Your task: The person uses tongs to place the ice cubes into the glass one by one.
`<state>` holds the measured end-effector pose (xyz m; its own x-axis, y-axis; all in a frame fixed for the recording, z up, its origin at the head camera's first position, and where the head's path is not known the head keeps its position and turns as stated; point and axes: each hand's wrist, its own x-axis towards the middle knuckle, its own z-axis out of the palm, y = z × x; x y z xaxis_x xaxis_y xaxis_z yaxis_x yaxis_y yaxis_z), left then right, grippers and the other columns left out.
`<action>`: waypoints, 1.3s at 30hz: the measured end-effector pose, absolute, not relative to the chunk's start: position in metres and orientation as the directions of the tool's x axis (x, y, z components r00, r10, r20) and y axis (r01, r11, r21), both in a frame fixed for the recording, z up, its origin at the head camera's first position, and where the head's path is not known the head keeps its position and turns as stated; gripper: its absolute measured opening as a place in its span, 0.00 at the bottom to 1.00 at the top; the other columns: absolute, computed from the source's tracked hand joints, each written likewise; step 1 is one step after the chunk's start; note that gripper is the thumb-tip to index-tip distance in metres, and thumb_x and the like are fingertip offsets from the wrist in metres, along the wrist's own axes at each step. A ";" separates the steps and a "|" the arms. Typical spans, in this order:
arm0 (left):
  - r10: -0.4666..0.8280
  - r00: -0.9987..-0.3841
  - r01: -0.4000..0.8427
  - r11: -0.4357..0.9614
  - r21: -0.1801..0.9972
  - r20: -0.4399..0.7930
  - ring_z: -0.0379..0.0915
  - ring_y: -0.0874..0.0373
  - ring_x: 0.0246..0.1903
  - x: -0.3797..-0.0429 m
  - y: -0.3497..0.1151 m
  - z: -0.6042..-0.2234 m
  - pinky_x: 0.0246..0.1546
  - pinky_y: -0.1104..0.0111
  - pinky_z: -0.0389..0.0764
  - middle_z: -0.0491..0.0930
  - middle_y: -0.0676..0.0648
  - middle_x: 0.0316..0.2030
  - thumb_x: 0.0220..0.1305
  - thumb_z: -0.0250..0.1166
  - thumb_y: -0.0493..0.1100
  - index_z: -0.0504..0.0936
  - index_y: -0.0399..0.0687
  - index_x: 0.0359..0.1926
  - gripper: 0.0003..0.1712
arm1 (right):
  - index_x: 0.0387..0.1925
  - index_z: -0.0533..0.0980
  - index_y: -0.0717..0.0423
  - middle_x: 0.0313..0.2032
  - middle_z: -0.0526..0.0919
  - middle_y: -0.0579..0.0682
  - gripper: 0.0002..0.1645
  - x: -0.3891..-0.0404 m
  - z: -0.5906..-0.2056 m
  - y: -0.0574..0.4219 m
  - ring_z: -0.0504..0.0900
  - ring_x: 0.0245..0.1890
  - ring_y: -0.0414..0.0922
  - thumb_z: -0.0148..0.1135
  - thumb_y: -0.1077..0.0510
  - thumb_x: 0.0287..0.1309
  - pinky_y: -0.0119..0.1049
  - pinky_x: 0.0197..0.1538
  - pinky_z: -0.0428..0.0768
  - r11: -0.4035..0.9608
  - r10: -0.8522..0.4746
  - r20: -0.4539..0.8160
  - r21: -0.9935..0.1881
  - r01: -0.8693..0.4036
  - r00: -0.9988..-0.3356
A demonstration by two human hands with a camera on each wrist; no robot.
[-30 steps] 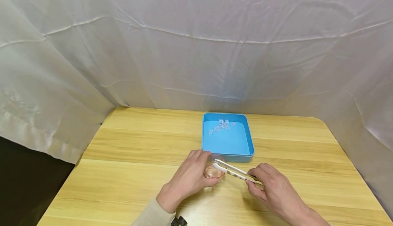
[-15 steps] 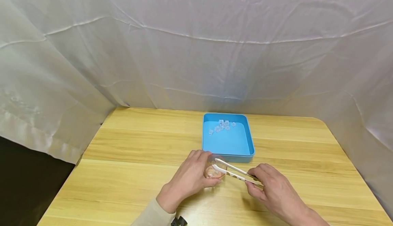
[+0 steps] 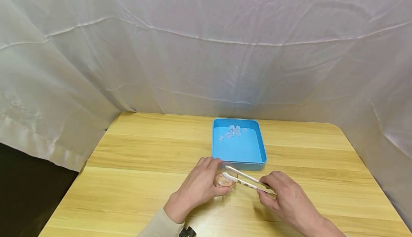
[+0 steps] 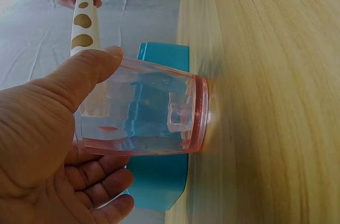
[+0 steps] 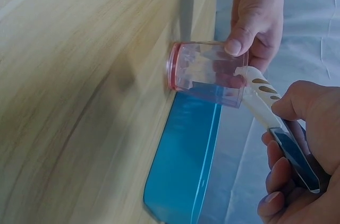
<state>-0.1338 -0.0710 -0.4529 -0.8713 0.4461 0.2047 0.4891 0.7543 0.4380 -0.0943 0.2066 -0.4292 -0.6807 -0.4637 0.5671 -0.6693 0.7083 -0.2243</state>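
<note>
My left hand [image 3: 199,182] holds a clear, pink-tinted plastic cup [image 4: 151,128] by its side, thumb and fingers around it. The cup stands upright on the table. At its bottom lies a clear cube [image 4: 180,117], seen through the wall in the left wrist view. White tongs with brown spots [image 3: 246,184] are in my right hand [image 3: 288,197], gripped between thumb and fingers near the handle end. Their two tips are spread apart inside the cup's mouth, with nothing visible between them. Just behind the cup is a shallow blue tray [image 3: 246,149].
Several clear cubes [image 3: 232,131] lie in the back part of the tray, one a little apart at the left. A wooden table [image 3: 148,144] carries everything. Grey-white curtains [image 3: 206,69] hang behind it and at both sides.
The tongs' tips have parted slightly since a second ago, and a clear cube now shows at the cup's bottom. Both hands stay in place.
</note>
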 end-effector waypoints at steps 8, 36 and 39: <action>0.448 -0.868 0.495 0.750 0.439 0.213 0.75 0.52 0.56 -0.134 -0.071 -0.453 0.61 0.61 0.80 0.81 0.47 0.54 0.56 0.80 0.61 0.77 0.43 0.64 0.43 | 0.37 0.82 0.47 0.31 0.76 0.33 0.06 -0.097 -0.424 0.208 0.68 0.31 0.28 0.71 0.55 0.58 0.21 0.31 0.71 0.717 -0.454 0.568 -0.225 -0.660 -0.687; 0.448 -0.872 0.485 0.742 0.463 0.196 0.75 0.52 0.58 -0.134 -0.071 -0.452 0.62 0.60 0.80 0.81 0.47 0.56 0.55 0.80 0.61 0.77 0.42 0.66 0.45 | 0.37 0.85 0.56 0.31 0.82 0.44 0.04 -0.143 -0.413 0.191 0.70 0.27 0.38 0.70 0.60 0.60 0.33 0.29 0.73 0.843 -0.221 0.400 -0.380 -0.381 -0.889; 0.449 -0.872 0.486 0.742 0.463 0.196 0.75 0.52 0.58 -0.134 -0.072 -0.452 0.62 0.60 0.80 0.81 0.47 0.56 0.55 0.80 0.62 0.77 0.42 0.66 0.45 | 0.37 0.84 0.55 0.31 0.82 0.46 0.03 -0.150 -0.411 0.189 0.71 0.28 0.39 0.69 0.60 0.62 0.36 0.31 0.74 0.845 -0.217 0.362 -0.395 -0.359 -0.907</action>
